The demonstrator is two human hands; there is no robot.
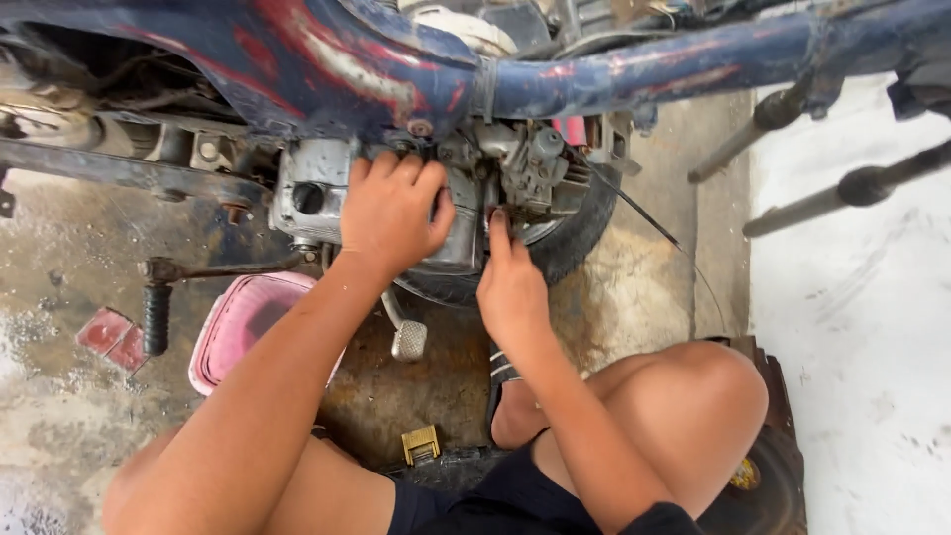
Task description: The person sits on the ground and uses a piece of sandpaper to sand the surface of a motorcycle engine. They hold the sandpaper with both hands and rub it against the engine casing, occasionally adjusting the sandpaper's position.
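Seen from above, a person sits low on a stained concrete floor (614,297), knees spread, working on the engine (327,183) of a stripped motorcycle. The grey cast-metal engine block hangs just under a dented blue frame tube (634,64) with red patches showing through worn paint.

The left hand (391,213) lies palm-down over the engine's side cover, fingers curled across its top edge and pressing against it; whether it grips anything small underneath cannot be told. The right hand (510,282) sits just beside it, lower and nearer the body, with fingers straight and together, fingertips touching the underside of the carburetor (530,173), a knobbly grey metal part. It holds nothing visible.

Below the left forearm stands a pink plastic basin (243,317), rectangular with rounded corners. Left of it a kick-start lever (173,282) juts out, ending in a ribbed black rubber grip. A small ridged metal foot pedal (408,339) hangs between the forearms. A black tyre (575,233) curves behind the right hand.
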